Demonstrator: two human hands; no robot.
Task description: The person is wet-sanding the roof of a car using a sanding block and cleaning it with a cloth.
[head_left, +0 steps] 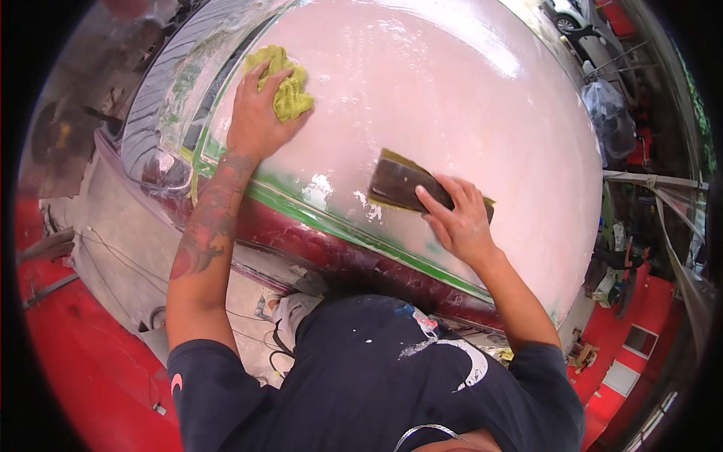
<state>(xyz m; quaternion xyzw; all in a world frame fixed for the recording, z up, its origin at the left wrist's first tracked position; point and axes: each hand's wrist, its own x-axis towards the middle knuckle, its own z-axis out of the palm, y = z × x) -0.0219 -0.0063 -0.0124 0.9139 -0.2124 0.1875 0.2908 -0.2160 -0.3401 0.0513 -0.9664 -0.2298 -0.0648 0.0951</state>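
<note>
A wet, pale pink-white car body panel (512, 98) fills the middle, bordered along its near side by green tape or paint (324, 218) and dark red bodywork below. My left hand (263, 113) grips a crumpled yellow-green cloth (271, 60) against the panel at upper left. Lower and to the right, my right hand (459, 218) holds a dark flat sanding block (395, 177) with a sheet of sandpaper round it, resting on the panel.
Masked windows (154, 128) border the panel on the left. A parked vehicle (625, 56), a clear plastic sheet (610, 117) and a metal bar (648, 177) stand at the right. Grey and red floor (53, 354) shows below the bodywork, with hoses or cables on it.
</note>
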